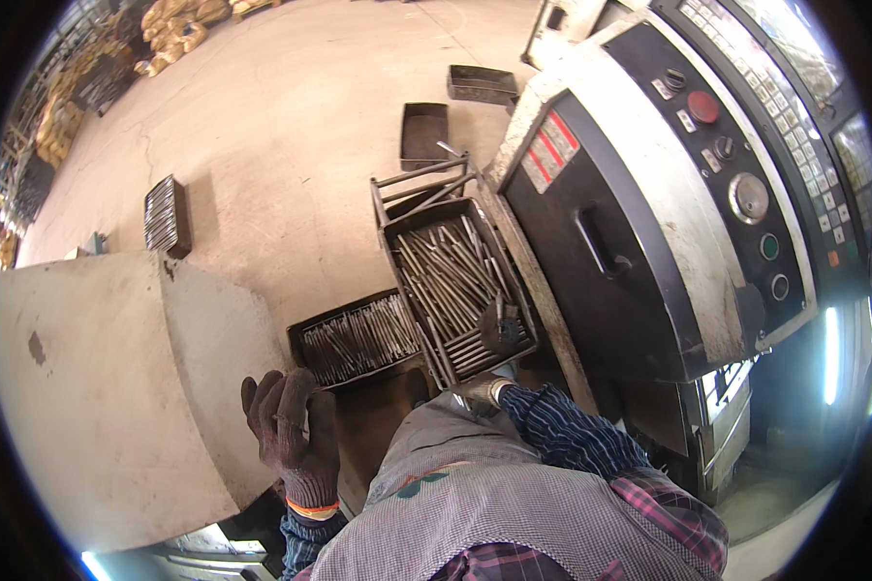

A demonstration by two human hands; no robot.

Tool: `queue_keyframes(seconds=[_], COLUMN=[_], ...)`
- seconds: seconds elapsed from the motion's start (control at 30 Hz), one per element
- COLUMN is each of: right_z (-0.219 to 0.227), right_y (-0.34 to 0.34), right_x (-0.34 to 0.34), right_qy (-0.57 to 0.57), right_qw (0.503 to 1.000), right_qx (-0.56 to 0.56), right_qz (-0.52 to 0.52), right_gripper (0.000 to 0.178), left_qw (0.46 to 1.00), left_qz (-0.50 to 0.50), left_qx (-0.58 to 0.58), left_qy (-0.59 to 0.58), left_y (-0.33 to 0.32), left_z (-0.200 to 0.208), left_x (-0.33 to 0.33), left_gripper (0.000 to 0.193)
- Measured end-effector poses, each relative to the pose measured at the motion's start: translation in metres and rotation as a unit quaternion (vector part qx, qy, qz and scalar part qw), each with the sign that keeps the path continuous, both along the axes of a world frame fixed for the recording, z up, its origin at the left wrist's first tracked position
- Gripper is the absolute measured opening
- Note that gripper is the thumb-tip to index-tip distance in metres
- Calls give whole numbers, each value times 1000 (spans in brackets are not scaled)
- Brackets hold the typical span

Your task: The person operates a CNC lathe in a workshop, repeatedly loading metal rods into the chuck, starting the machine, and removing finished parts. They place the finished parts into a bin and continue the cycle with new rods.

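Left hand [291, 431] in dark knit glove rested on grey machine housing [107, 387], fingers spread loosely. Right hand [499, 324], gloved, apparently pinched thin metal rods [446, 266] inside dark rectangular metal tray [389, 228] beside control cabinet [649, 194].

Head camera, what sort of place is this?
Probably a metalworking shop or factory floor. A machine control panel with buttons and knobs stands on the right, trays of metal rods sit beside it, and more trays lie on the bare concrete floor. Both hands wear work gloves.
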State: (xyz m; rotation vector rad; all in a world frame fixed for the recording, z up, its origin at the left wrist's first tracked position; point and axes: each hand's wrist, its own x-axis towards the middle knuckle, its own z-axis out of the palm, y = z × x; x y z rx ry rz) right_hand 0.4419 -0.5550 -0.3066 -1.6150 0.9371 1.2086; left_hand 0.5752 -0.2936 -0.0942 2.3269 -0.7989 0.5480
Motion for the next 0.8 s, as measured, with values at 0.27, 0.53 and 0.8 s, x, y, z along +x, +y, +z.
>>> queue_keyframes(seconds=[0.27, 0.53, 0.8], right_z=[-55, -35, 152], right_y=[-30, -40, -49], right_x=[-113, -240, -338], right_qy=[-35, -124, -304], right_qw=[971, 920, 838], right_qx=[20, -50, -69], right_qz=[-235, -368, -449], right_gripper=[64, 60, 58], left_qw=[990, 948, 905], left_qz=[-135, -306, -391], left_qx=[-31, -68, -131], left_qy=[8, 47, 105], left_y=[-65, -142, -236], left_z=[-3, -12, -2], left_x=[15, -17, -122], left_gripper=[35, 35, 41])
